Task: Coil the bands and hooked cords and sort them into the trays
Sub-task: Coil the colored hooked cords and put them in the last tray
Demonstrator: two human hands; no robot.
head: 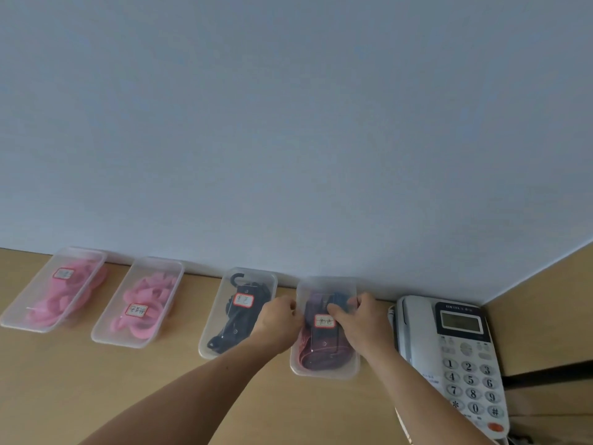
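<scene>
Farthest from the telephone [462,358], the far-left tray [19,322] lay against the wall [288,123] with a heap of pink bands [64,297] in it. The second tray [106,340], one step nearer the telephone, held more pink loops [147,300]. Each carried a handwritten label too small to read, presumably so that like went with like. Nearer again, the third tray [205,348] kept the black hooked cords [231,329], one hook showing at its wall end. The left hand [279,319] reached between that tray and the fourth tray [324,374], its fingers curled at the rim on the side away from the telephone. It was probably steadying the tray, though whether it pinched the rim or merely rested there could not be told. The fourth tray, just beside the telephone, already held maroon cords [317,351]. The right hand [359,322] pinched a dark coil [340,304] between thumb and fingers, low inside the tray's wall end. That looked like seating the bundle so it would not spring open. Room was tight there: the tray's far end met the wall and its other side nearly touched the telephone, so the hands could best draw back toward the bare desk [96,396] in front of the trays. A careless pull might drag the light tray or snag a hook.
</scene>
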